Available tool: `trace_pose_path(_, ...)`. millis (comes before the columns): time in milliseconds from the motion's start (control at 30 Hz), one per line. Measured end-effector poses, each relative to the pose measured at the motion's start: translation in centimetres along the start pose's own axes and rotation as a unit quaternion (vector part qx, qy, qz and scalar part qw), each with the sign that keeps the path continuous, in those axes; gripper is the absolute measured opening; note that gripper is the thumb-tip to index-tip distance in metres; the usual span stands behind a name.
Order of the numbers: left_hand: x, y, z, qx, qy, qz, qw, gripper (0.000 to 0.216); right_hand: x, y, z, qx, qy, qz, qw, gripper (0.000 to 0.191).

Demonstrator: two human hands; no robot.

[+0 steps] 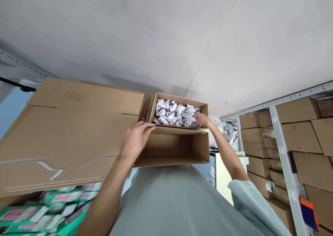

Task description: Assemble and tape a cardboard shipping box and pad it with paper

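A small open cardboard box (203,108) filled with crumpled white paper (173,113) stands just beyond an empty open cardboard box (174,147) held close to my torso. My left hand (134,139) lies on the empty box's left far corner, with its fingers curled over the rim where the two boxes meet. My right hand (201,119) reaches into the right end of the filled box, and its fingertips pinch the crumpled paper there.
A large flat cardboard carton (70,132) lies at the left, over several green and pink packets (39,215). Metal shelving (282,149) stacked with brown boxes fills the right, with a tape roll (270,185) and an orange-blue item (308,211). Grey floor (156,38) lies beyond.
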State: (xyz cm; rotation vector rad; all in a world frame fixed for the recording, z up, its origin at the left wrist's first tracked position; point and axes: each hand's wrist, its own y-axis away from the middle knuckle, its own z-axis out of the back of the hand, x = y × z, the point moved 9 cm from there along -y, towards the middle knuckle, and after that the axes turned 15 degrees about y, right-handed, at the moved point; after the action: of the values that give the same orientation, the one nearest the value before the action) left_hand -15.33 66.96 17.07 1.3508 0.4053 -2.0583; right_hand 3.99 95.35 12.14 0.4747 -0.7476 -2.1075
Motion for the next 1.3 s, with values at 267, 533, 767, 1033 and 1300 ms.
trace_pose_path(267,-0.7,0.8,-1.1,-0.003,0.016,0.004,1.0,0.033,1.7,-4.5,-3.0,0.065,0.087,0.052,0.993,0.059)
trace_pose_path(533,-1.2,0.2,-1.4,0.001,-0.026,-0.016,1.0,0.031,2.9,-3.4,-2.5,0.056,0.127,0.061,0.988,0.045)
trace_pose_path(767,-1.4,-0.3,-2.0,0.014,-0.06,-0.039,0.997,0.032,2.6,-0.1,0.3,-0.01,0.138,0.045,0.989,0.04)
trace_pose_path(1033,-1.0,0.0,-2.2,0.014,-0.081,-0.052,0.995,0.031,-0.2,8.9,4.5,-0.126,0.094,-0.004,0.988,0.035)
trace_pose_path(1300,-1.0,1.1,-2.1,0.01,-0.079,-0.046,0.996,0.027,1.8,18.8,-0.4,-0.133,-0.048,0.018,0.99,0.024)
